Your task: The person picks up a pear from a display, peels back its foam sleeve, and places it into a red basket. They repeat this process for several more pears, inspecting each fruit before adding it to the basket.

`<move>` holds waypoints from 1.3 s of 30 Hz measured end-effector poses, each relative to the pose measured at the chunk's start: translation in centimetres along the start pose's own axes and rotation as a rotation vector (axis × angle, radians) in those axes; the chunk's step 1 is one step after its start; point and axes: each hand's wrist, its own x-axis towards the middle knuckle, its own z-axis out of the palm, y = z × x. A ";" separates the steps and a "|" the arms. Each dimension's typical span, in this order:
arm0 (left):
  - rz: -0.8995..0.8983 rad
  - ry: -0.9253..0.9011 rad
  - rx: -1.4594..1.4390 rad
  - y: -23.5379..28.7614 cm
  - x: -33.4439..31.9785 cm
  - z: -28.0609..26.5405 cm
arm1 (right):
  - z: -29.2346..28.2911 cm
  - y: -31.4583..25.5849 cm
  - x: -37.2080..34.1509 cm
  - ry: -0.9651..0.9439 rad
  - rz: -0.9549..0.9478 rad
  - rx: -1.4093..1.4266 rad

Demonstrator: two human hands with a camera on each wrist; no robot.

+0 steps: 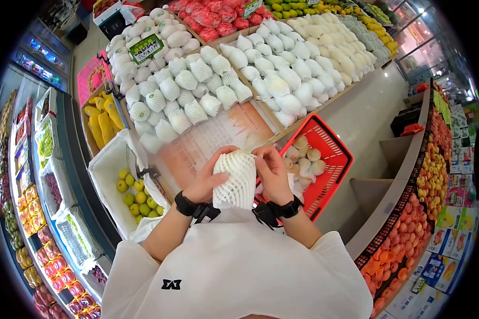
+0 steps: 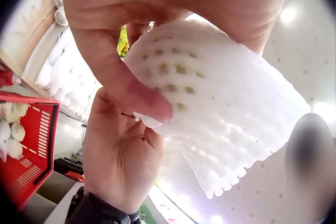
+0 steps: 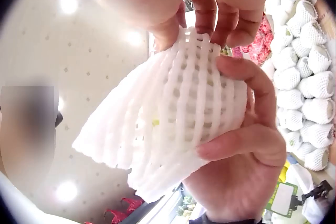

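In front of the chest, a white foam net sleeve [image 1: 233, 183] is held up between both hands. Spots of yellow-green show through its mesh in the left wrist view, from a fruit mostly hidden inside. My left hand [image 1: 203, 181] grips the sleeve from the side, thumb across the mesh. At the sleeve's upper edge, my right hand [image 1: 274, 173] pinches the foam with thumb and fingertips, as the right wrist view shows. The sleeve's loose lower end [image 3: 105, 148] flares out towards the body.
A red shopping basket [image 1: 332, 169] with several pale fruits [image 1: 305, 159] stands at the right. Left of the hands is a white-lined crate [image 1: 107, 178] of yellow-green fruit. Foam-wrapped fruit [image 1: 186, 80] fills the stand ahead, behind a bare printed board [image 1: 207, 143]. Shelves flank both sides.
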 end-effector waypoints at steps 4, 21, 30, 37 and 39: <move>-0.002 -0.034 -0.154 -0.3 -0.2 -0.5 | 0.8 0.3 0.3 0.058 0.092 0.015; -0.188 0.414 -0.232 -2.5 1.6 -1.0 | 1.2 3.8 0.5 0.183 0.093 -0.046; -0.057 0.649 0.349 -3.7 2.1 -2.7 | 1.3 4.2 0.2 0.016 0.156 -0.056; 0.151 0.596 0.870 -2.3 2.2 -2.4 | 0.5 3.8 0.4 -0.057 0.097 -0.072; 0.109 0.583 0.809 -2.3 2.1 -2.4 | 0.2 3.8 0.5 -0.088 0.120 -0.023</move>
